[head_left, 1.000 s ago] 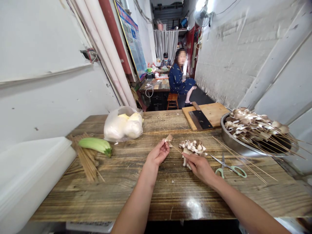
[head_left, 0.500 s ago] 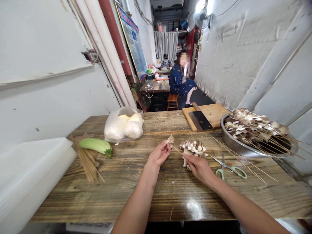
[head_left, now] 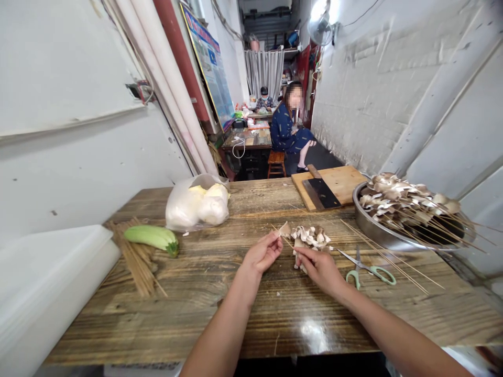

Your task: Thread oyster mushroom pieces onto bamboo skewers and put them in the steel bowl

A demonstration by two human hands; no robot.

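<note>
Pinched between the fingertips of my left hand [head_left: 264, 252] is a piece of oyster mushroom [head_left: 285, 229]. My right hand [head_left: 319, 266] is closed on a thin wooden skewer [head_left: 288, 243], which slants up and left to my left fingers. Its tip shows just beyond them; whether it pierces the mushroom is hard to make out. Behind and partly under my right hand lies a pile of torn oyster mushrooms [head_left: 312, 237]. Scissors with green handles [head_left: 369, 269] lie spread to the right of it, near a few loose skewers [head_left: 387, 257].
At right, a metal basin [head_left: 367, 226] holds skewered mushrooms, sticks jutting over the rim. A cleaver [head_left: 323, 192] rests on a cutting board [head_left: 348, 183]. Leftward are a plastic bag [head_left: 183, 207], a green squash [head_left: 151, 238], a skewer bundle [head_left: 137, 272] and a white container [head_left: 58, 283]. People sit behind.
My left hand has moved slightly right, toward my right hand, with the mushroom piece. The skewer's tip now shows past my left fingers. The view has shifted a little.
</note>
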